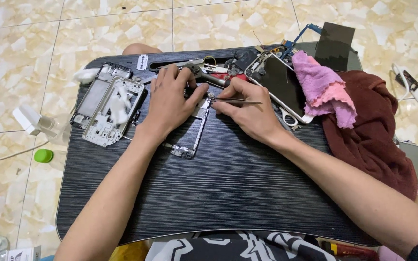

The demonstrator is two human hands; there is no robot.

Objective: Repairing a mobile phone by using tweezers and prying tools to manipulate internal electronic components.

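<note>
Silvery metal and green board: a narrow phone circuit board (193, 129) lies near the middle of the black wood-grain lap desk (209, 193), running from under my hands down toward me. My left hand (170, 99) rests flat over its upper end, fingers loosely spread and curved, pressing it down rather than gripping. My right hand (248, 112) is pinched closed around thin metal tweezers (235, 100), whose tips point left and meet the top of the board, just beside my left thumb.

Left of the board, two hollow phone frames (108, 104) lie overlapped, with a wisp of white cotton (118, 104) lying on the upper one. Behind my hands a long groove in the desk (189, 64) holds small tools and loose parts. To the right, a phone with a dark screen (279, 83) lies partly under a pink cloth (322, 88), which lies against a maroon cloth (371, 135).
</note>
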